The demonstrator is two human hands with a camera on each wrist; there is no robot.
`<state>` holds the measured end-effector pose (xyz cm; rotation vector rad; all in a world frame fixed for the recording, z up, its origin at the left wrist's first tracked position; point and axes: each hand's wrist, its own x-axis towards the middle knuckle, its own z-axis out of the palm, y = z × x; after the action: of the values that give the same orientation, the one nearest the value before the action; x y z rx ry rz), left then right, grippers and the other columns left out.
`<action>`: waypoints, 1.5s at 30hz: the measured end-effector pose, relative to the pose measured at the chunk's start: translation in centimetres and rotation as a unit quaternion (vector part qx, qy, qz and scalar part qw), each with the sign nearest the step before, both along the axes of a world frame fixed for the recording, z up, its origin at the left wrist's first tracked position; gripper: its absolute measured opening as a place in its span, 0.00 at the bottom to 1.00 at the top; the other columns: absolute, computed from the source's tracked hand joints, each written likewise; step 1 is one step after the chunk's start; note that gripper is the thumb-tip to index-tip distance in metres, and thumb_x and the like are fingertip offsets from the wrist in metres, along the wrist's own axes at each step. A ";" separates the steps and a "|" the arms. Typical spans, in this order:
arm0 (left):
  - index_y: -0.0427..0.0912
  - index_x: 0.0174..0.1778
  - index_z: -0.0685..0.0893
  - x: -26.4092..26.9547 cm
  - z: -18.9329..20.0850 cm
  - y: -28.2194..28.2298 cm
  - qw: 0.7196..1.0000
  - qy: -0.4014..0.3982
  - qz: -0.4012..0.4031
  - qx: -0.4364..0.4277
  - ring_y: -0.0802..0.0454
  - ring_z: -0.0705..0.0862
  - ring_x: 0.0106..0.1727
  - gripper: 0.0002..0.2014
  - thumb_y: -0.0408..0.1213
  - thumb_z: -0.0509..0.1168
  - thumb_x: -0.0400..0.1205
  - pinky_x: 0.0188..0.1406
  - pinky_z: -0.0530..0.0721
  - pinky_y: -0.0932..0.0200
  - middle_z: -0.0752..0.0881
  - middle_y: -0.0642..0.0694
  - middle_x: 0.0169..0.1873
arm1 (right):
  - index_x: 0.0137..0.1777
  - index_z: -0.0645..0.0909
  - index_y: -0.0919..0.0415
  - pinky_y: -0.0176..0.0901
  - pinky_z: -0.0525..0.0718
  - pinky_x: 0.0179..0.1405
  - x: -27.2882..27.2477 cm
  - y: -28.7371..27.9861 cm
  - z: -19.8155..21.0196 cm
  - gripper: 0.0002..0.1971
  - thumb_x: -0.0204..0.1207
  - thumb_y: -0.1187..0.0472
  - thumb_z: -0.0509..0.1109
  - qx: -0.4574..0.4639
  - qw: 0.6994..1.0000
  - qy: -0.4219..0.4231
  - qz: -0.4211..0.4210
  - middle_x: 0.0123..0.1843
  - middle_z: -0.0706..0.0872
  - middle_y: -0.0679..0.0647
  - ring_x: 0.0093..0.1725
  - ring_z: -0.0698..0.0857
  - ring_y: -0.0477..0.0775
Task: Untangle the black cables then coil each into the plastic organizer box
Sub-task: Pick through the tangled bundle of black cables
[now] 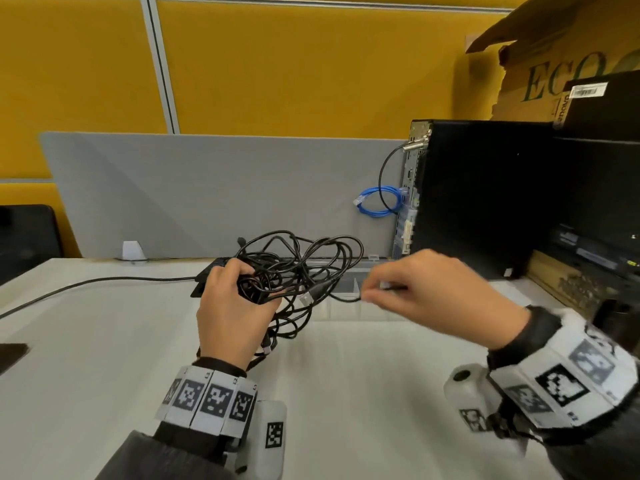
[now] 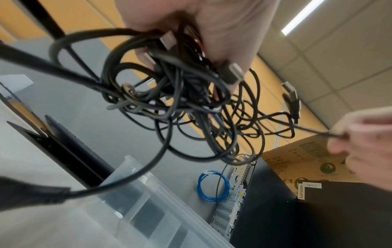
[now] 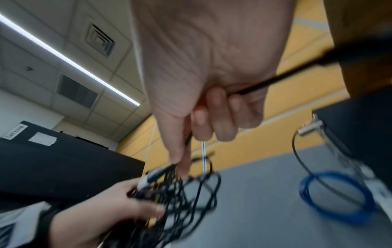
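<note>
A tangled bundle of black cables point(image 1: 298, 268) hangs above the table, several silver USB plugs poking out of it. My left hand point(image 1: 232, 306) grips the knot of the bundle point(image 2: 169, 87) from the left. My right hand point(image 1: 415, 289) pinches one black strand point(image 1: 346, 299) that runs out of the bundle to the right; in the right wrist view this strand point(image 3: 275, 80) passes through its curled fingers. The clear plastic organizer box point(image 1: 349, 296) with dividers sits on the table behind the bundle, also seen as the organizer box point(image 2: 161, 206) below my left hand.
A black computer tower point(image 1: 485, 195) stands at the right with a coiled blue cable point(image 1: 379, 202) beside it. A cardboard box point(image 1: 554, 64) sits behind. A flat black device point(image 1: 207, 275) with a lead lies behind my left hand. A grey divider panel point(image 1: 207, 188) backs the table.
</note>
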<state>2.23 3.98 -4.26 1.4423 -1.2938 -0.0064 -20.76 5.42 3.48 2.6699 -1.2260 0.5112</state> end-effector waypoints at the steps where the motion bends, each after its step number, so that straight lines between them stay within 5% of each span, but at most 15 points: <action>1: 0.47 0.42 0.76 0.0 -0.1 -0.1 1.000 0.017 -0.005 -0.006 0.54 0.77 0.43 0.19 0.36 0.80 0.65 0.36 0.69 0.73 0.79 0.49 0.44 | 0.47 0.80 0.40 0.32 0.74 0.30 0.4 -0.1 -1.3 0.09 0.79 0.43 0.59 0.015 1.000 -0.018 -0.010 0.29 0.81 0.37 0.30 0.78 0.37; 3: 0.46 0.42 0.76 -0.2 -0.3 -0.2 0.999 0.036 -0.011 -0.020 0.52 0.78 0.45 0.19 0.37 0.80 0.64 0.39 0.72 0.71 0.79 0.49 0.44 | 0.41 0.75 0.43 0.37 0.66 0.26 1.3 -0.4 -3.8 0.06 0.79 0.49 0.61 0.037 0.996 -0.081 -0.010 0.23 0.77 0.40 0.27 0.74 0.43; 6: 0.45 0.41 0.76 -0.4 -0.4 -0.3 0.998 0.055 -0.021 -0.032 0.52 0.78 0.44 0.19 0.36 0.80 0.64 0.39 0.75 0.66 0.78 0.47 0.43 | 0.38 0.71 0.51 0.45 0.70 0.26 2.5 -0.6 -5.7 0.08 0.79 0.57 0.62 0.110 0.969 -0.222 0.006 0.23 0.77 0.50 0.24 0.73 0.48; 11: 0.48 0.34 0.71 -1.3 -0.4 0.0 0.996 0.025 -0.073 -0.046 0.62 0.75 0.38 0.20 0.31 0.78 0.62 0.34 0.70 0.74 0.75 0.50 0.36 | 0.39 0.71 0.55 0.27 0.71 0.27 4.8 -0.7 -6.5 0.09 0.80 0.67 0.62 0.128 0.911 -0.388 0.056 0.27 0.83 0.58 0.23 0.76 0.43; 16: 0.47 0.33 0.70 -0.3 -0.8 -0.4 0.995 0.020 -0.088 -0.045 0.59 0.74 0.37 0.21 0.29 0.79 0.62 0.35 0.72 0.71 0.75 0.50 0.35 | 0.48 0.80 0.46 0.23 0.75 0.36 2.2 -1.8 -4.5 0.04 0.80 0.55 0.64 0.249 0.944 -0.212 0.050 0.41 0.85 0.36 0.40 0.82 0.33; 18: 0.47 0.33 0.70 0.0 -0.8 -0.4 0.992 0.026 -0.107 -0.053 0.59 0.74 0.36 0.22 0.28 0.79 0.63 0.36 0.72 0.72 0.75 0.49 0.35 | 0.49 0.83 0.51 0.27 0.80 0.41 -0.5 -2.7 -2.7 0.07 0.80 0.53 0.64 0.293 0.941 -0.169 0.026 0.41 0.86 0.37 0.40 0.84 0.34; 20: 0.49 0.33 0.69 0.1 -0.7 -0.3 0.988 0.021 -0.136 -0.064 0.60 0.74 0.36 0.23 0.30 0.80 0.63 0.36 0.72 0.72 0.75 0.49 0.34 | 0.46 0.82 0.51 0.34 0.83 0.42 -1.7 -3.6 -0.7 0.08 0.81 0.54 0.61 0.243 0.939 -0.242 -0.019 0.42 0.87 0.43 0.40 0.86 0.40; 24: 0.50 0.32 0.69 -0.2 -0.5 -0.1 0.979 0.020 -0.192 -0.067 0.61 0.74 0.34 0.24 0.30 0.81 0.62 0.35 0.71 0.73 0.74 0.50 0.32 | 0.68 0.75 0.50 0.21 0.75 0.51 1.6 -4.6 0.9 0.14 0.84 0.57 0.58 0.179 0.967 -0.179 0.035 0.60 0.78 0.36 0.58 0.78 0.35; 26: 0.47 0.32 0.70 -0.3 -0.4 0.1 0.976 0.021 -0.210 -0.060 0.62 0.74 0.34 0.23 0.30 0.81 0.61 0.35 0.71 0.74 0.74 0.50 0.32 | 0.70 0.74 0.51 0.25 0.77 0.57 3.3 -4.9 0.9 0.16 0.84 0.59 0.60 0.207 0.964 -0.153 0.063 0.61 0.79 0.38 0.59 0.79 0.37; 29: 0.46 0.32 0.71 -0.3 -0.4 0.1 0.971 0.029 -0.233 -0.050 0.61 0.76 0.34 0.23 0.35 0.83 0.59 0.34 0.72 0.73 0.75 0.50 0.31 | 0.64 0.78 0.53 0.43 0.84 0.58 3.7 -5.3 0.9 0.13 0.80 0.58 0.65 0.232 0.953 -0.181 0.074 0.51 0.87 0.50 0.50 0.87 0.49; 32: 0.50 0.32 0.72 0.0 -0.6 -0.1 0.965 0.047 -0.258 -0.024 0.60 0.77 0.32 0.22 0.47 0.80 0.56 0.36 0.77 0.68 0.78 0.51 0.31 | 0.53 0.81 0.59 0.34 0.84 0.39 3.1 -5.0 1.1 0.07 0.78 0.59 0.68 0.257 0.936 -0.223 0.087 0.34 0.85 0.51 0.33 0.84 0.47; 35: 0.52 0.32 0.72 0.2 -0.8 -0.3 0.964 0.058 -0.259 -0.011 0.60 0.77 0.33 0.22 0.43 0.82 0.58 0.39 0.78 0.64 0.78 0.53 0.30 | 0.45 0.82 0.60 0.36 0.81 0.33 2.0 -4.9 1.6 0.06 0.77 0.57 0.69 0.251 0.928 -0.259 0.091 0.25 0.80 0.48 0.25 0.79 0.45; 40: 0.53 0.32 0.73 0.2 -0.8 -0.3 0.961 0.049 -0.272 -0.013 0.59 0.76 0.33 0.22 0.40 0.83 0.60 0.38 0.78 0.63 0.78 0.50 0.31 | 0.44 0.77 0.60 0.38 0.81 0.30 0.7 -4.9 1.5 0.07 0.81 0.57 0.64 0.288 0.901 -0.315 0.079 0.24 0.80 0.51 0.25 0.80 0.50; 42: 0.52 0.32 0.74 0.1 -0.8 -0.3 0.959 0.054 -0.277 -0.010 0.57 0.77 0.33 0.22 0.35 0.83 0.61 0.40 0.79 0.57 0.78 0.48 0.31 | 0.44 0.76 0.61 0.40 0.79 0.30 0.9 -4.9 0.9 0.07 0.81 0.58 0.63 0.319 0.865 -0.378 0.081 0.25 0.80 0.52 0.27 0.80 0.49; 45: 0.52 0.32 0.73 0.0 -1.0 -0.2 0.956 0.081 -0.282 0.004 0.58 0.77 0.32 0.21 0.46 0.81 0.57 0.39 0.80 0.57 0.79 0.52 0.29 | 0.45 0.77 0.60 0.39 0.74 0.32 1.5 -4.5 0.2 0.07 0.81 0.57 0.63 0.398 0.799 -0.434 0.120 0.37 0.85 0.52 0.37 0.82 0.47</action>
<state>2.21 3.82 -5.29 1.0119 -1.5259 -0.5008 -19.27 0.93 3.72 3.4398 -1.5410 1.7725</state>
